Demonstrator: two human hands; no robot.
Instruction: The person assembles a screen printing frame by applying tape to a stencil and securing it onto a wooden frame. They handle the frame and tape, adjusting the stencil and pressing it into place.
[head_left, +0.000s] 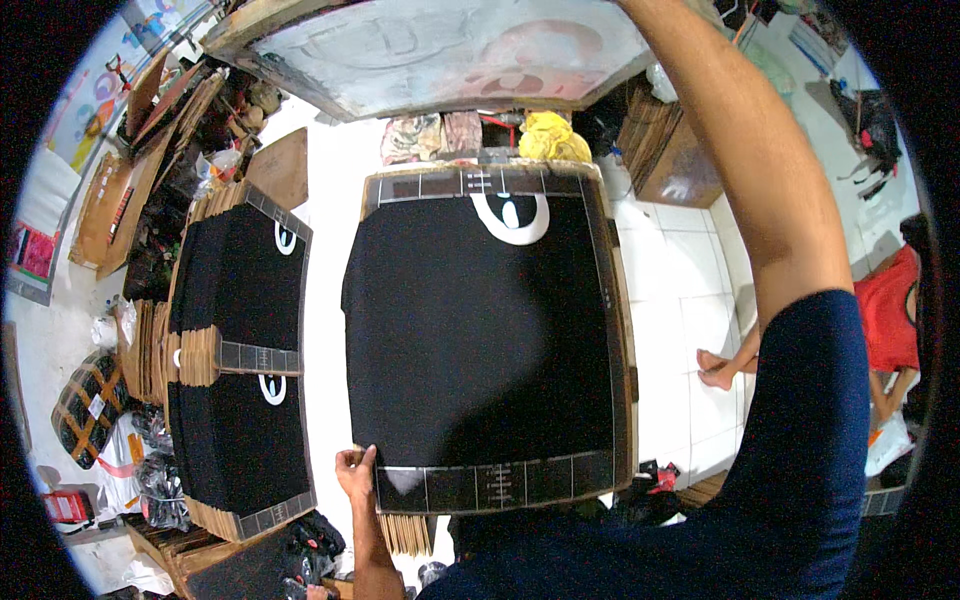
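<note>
A black fabric panel (480, 330) lies flat over a dark board with white ruled lines (530, 482) at its near and far ends. At the panel's far edge is a white ring-shaped print (512, 218) with small white marks inside. My left hand (355, 472) is at the near left corner, thumb and fingers pinched on the edge of the black fabric. Above the far end, a large framed printing screen (450, 55) stands tilted up, with grey and reddish stains on its mesh. My right arm stretches up to the screen's right end; its hand is beyond the picture.
To the left, a row of boards holds more black fabric panels (240, 440) with similar white prints. Cardboard sheets (150, 340) are stacked beside them. A yellow cloth (553, 137) lies under the screen. At far right a person in red (888, 310) is on the floor.
</note>
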